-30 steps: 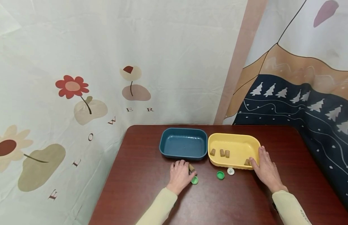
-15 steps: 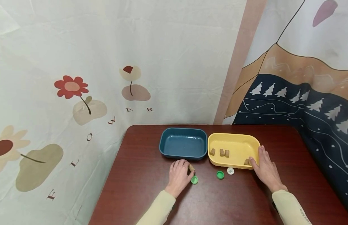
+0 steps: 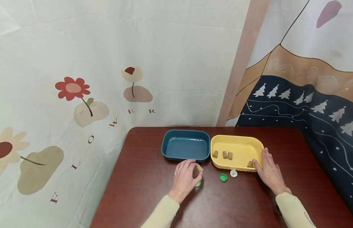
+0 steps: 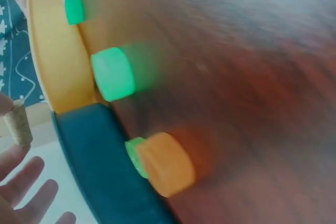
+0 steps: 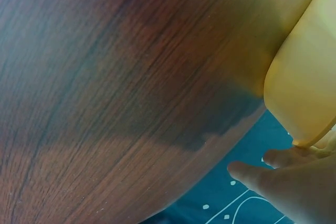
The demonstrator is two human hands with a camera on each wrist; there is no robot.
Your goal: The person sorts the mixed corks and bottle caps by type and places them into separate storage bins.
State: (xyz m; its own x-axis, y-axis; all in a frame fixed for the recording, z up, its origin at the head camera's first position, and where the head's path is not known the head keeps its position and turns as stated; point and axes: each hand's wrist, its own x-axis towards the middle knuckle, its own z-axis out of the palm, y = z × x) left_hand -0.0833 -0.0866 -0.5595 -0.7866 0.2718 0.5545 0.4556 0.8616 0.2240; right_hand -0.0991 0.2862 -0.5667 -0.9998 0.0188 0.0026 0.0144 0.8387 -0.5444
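Note:
My left hand (image 3: pixel 184 179) pinches a cork (image 3: pixel 199 168) lengthwise between thumb and a fingertip, raised off the table in front of the blue bin (image 3: pixel 188 160). In the left wrist view that cork (image 4: pixel 19 124) is plain, with the other fingers spread apart below it. A green bottle cap (image 3: pixel 198 184) lies partly hidden beside the thumb; the left wrist view also has an orange cap (image 4: pixel 168 165) against a green one. My right hand (image 3: pixel 272 174) rests at the right end of the yellow bin (image 3: pixel 244 147), fingers extended along the outside and thumb at the rim. Several corks (image 3: pixel 225 155) lie inside that bin.
Another green cap (image 3: pixel 223 177) and a white cap (image 3: pixel 234 173) lie before the yellow bin. Both bins stand side by side near the back edge of the dark red wooden table (image 3: pixel 222 205). A printed cloth (image 3: pixel 179 63) hangs behind.
My left hand has lifted the cork off the table and moved slightly right and away from me. The right hand stays on the yellow bin.

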